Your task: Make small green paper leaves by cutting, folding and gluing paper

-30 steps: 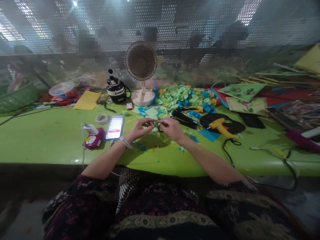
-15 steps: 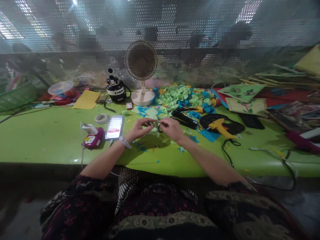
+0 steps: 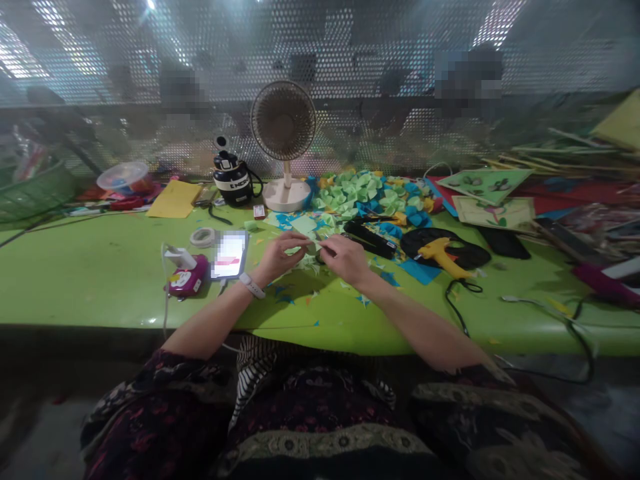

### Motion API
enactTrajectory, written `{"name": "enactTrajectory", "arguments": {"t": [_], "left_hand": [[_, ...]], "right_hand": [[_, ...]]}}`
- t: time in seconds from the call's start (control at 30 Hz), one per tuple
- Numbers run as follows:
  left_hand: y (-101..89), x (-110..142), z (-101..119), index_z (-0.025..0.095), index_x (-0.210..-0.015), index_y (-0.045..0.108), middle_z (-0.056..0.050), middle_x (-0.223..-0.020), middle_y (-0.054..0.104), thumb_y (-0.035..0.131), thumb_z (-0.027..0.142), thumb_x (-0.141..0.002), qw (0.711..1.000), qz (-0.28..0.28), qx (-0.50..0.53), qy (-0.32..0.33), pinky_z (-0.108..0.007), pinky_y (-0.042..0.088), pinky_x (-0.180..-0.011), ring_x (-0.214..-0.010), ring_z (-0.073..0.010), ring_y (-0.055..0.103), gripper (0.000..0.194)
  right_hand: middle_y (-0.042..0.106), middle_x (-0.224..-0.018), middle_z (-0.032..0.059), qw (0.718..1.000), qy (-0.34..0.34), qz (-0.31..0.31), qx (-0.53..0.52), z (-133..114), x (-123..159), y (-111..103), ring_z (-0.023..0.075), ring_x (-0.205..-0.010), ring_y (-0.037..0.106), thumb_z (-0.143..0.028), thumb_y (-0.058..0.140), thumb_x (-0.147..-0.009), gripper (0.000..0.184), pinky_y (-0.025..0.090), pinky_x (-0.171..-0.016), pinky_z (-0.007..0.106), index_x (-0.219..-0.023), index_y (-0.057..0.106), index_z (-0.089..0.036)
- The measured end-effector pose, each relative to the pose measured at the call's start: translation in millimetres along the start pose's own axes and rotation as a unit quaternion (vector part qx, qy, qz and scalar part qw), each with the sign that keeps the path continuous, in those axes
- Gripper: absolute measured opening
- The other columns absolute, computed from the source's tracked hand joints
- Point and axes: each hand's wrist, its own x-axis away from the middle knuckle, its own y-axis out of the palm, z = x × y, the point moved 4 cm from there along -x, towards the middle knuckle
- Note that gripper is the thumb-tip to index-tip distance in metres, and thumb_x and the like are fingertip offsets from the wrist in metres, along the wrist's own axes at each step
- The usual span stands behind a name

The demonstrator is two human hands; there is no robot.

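Note:
My left hand (image 3: 284, 256) pinches a small piece of light green paper (image 3: 313, 245) between thumb and fingertips. Fingers curled, my right hand (image 3: 345, 257) meets the same piece from the other side; its fingertips close on the paper's edge, partly hidden. Small paper scraps (image 3: 311, 293) in blue, green and orange lie beneath and around both hands. Just behind them is a flat pale green paper square (image 3: 306, 223). A heap of folded paper flowers (image 3: 357, 192), green, blue and yellow, sits farther back. A black stapler (image 3: 370, 240) lies right of my right hand.
A fan (image 3: 285, 193) and a black jug (image 3: 234, 183) stand at the back. To the left are a lit phone (image 3: 230, 255), a tape roll (image 3: 202, 237) and a purple power socket (image 3: 188, 283). A yellow glue gun (image 3: 443, 257) with its cord lies on the right.
My fingers have shifted slightly on the green paper, and the left fingers have straightened a little. Other things on the table stay where they were.

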Motion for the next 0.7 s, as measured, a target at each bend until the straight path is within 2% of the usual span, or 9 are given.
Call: {"name": "enactTrajectory", "arguments": {"t": [0.17,0.3,0.5,0.7], "left_hand": [[-0.9,0.6,-1.5,0.02,-0.101,0.075,-0.01,-0.102,0.072,0.063,0.022,-0.09,0.997,0.015,-0.055,0.044,-0.033,0.055,-0.082,-0.092,-0.0187,0.068,0.017],[-2.2,-0.3,0.4,0.022,-0.099,0.075,-0.009,-0.095,0.07,0.063,0.025,-0.09,0.991,0.024,-0.111,0.07,-0.034,0.052,-0.08,-0.091,-0.0193,0.065,0.015],[-1.2,-0.2,0.7,0.023,-0.091,0.075,-0.007,-0.09,0.068,0.062,0.031,-0.092,0.984,0.005,-0.169,0.061,-0.037,0.046,-0.081,-0.089,-0.0199,0.061,0.016],[-1.9,-0.8,4.9,0.022,-0.094,0.073,-0.008,-0.095,0.069,0.06,0.028,-0.093,0.981,-0.009,-0.184,0.062,-0.036,0.044,-0.081,-0.091,-0.021,0.062,0.014]], "right_hand": [[0.072,-0.086,0.0074,0.999,-0.02,-0.002,0.032,-3.4,1.3,-0.4,0.0193,-0.082,0.065,-0.021,0.053,-0.091,0.02,0.047,-0.071,0.029,-0.092,0.073,-0.019],[0.071,-0.086,0.0082,0.999,-0.026,-0.014,0.033,-5.8,1.2,-0.9,0.0199,-0.082,0.064,-0.021,0.051,-0.092,0.021,0.046,-0.071,0.03,-0.091,0.072,-0.019],[0.07,-0.088,0.0094,0.999,-0.022,-0.022,0.028,-7.4,0.9,-0.5,0.0213,-0.083,0.063,-0.021,0.05,-0.092,0.021,0.046,-0.073,0.032,-0.091,0.071,-0.018],[0.069,-0.091,0.0109,0.999,-0.025,-0.018,0.036,-7.5,0.2,-1.6,0.0227,-0.086,0.063,-0.021,0.048,-0.094,0.023,0.047,-0.074,0.033,-0.095,0.07,-0.017]]}}
